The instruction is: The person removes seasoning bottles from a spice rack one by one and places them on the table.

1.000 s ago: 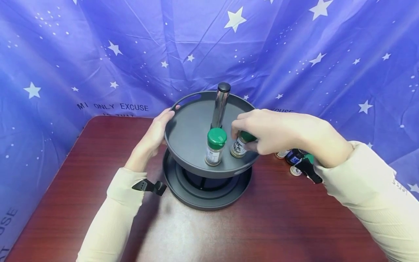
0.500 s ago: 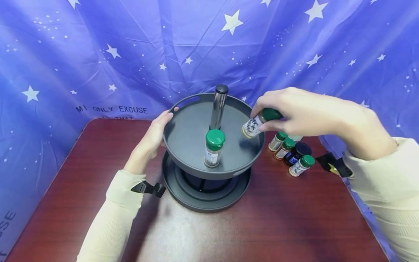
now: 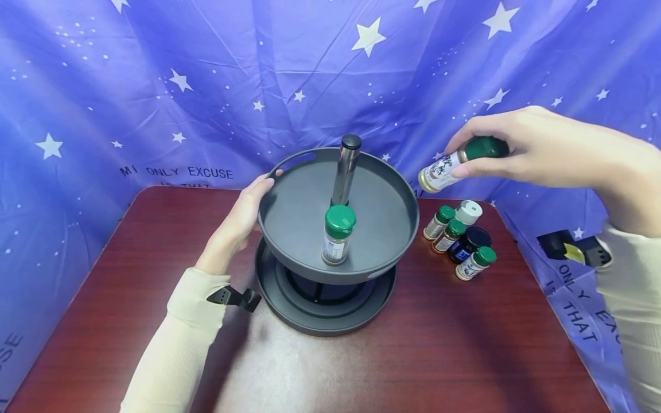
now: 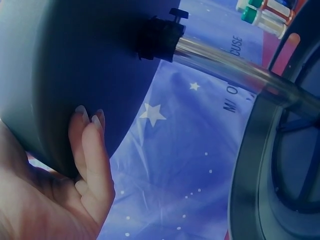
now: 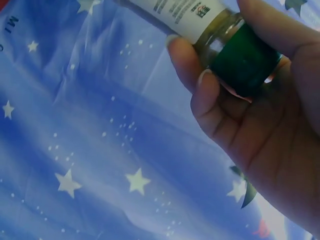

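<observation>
My left hand grips the left rim of the upper tray of a grey two-tier rack. Seen from the left wrist, the fingers lie against the tray's underside. On this tray, in front of the metal centre post, stands a green-capped spice jar. Off to the right, my right hand holds another green-capped spice jar in the air, tilted with its base pointing left and down. The right wrist view shows the fingers around its green cap and neck.
Below the upper tray is the rack's lower tray, on a reddish-brown table. Several jars stand grouped at the table's right, among them a white-capped one and a dark-lidded one. A blue star-printed curtain hangs behind.
My right hand has lifted its spice jar off the upper tray and carried it up and right, past the rim. My left hand stays on the rim.
</observation>
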Demonstrator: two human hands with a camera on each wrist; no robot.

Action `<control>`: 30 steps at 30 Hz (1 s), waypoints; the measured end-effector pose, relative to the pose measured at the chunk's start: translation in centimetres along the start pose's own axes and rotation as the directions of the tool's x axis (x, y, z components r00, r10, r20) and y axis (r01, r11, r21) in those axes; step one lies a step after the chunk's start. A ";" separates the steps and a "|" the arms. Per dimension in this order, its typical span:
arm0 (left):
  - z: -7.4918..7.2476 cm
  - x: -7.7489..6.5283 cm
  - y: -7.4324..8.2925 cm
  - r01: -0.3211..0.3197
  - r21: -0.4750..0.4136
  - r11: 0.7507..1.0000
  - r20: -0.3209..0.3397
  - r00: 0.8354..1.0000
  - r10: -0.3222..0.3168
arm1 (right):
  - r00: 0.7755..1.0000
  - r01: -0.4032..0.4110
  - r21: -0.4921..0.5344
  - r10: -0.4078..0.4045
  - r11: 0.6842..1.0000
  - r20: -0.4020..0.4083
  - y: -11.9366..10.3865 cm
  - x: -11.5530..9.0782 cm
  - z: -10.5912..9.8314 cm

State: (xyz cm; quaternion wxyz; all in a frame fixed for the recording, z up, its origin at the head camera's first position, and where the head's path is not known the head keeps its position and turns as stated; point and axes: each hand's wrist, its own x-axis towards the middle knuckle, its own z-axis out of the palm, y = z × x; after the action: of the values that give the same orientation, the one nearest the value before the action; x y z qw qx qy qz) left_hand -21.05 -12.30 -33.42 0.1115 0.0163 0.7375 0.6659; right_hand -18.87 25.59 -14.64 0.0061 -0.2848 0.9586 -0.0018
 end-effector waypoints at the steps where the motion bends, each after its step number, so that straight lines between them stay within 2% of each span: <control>1: 0.0 0.0 0.0 -0.001 0.001 1.000 0.002 1.000 0.001 | 1.000 -0.014 -0.008 0.014 1.000 -0.002 0.4 0.0 -0.1; 10: 0.1 0.1 -0.1 -0.002 -0.014 1.000 -0.007 1.000 0.002 | 0.988 -0.127 -0.014 0.128 0.992 0.088 2.4 -0.1 -0.2; 18: 0.0 0.0 -0.2 -0.018 -0.009 1.000 -0.016 1.000 0.018 | 0.966 -0.154 -0.013 0.153 0.988 0.206 4.1 0.3 0.1; 30: 0.0 0.4 -0.5 -0.037 -0.019 0.999 -0.022 0.999 0.036 | 0.957 -0.173 -0.043 0.178 0.984 0.229 6.2 0.5 0.4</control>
State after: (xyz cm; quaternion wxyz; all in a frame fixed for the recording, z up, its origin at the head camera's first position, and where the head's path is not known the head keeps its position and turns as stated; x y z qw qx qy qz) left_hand -21.38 -12.28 -33.95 0.0915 0.0214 0.7317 0.6751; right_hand -22.71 30.50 -15.12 0.1151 -0.1970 0.9727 0.0430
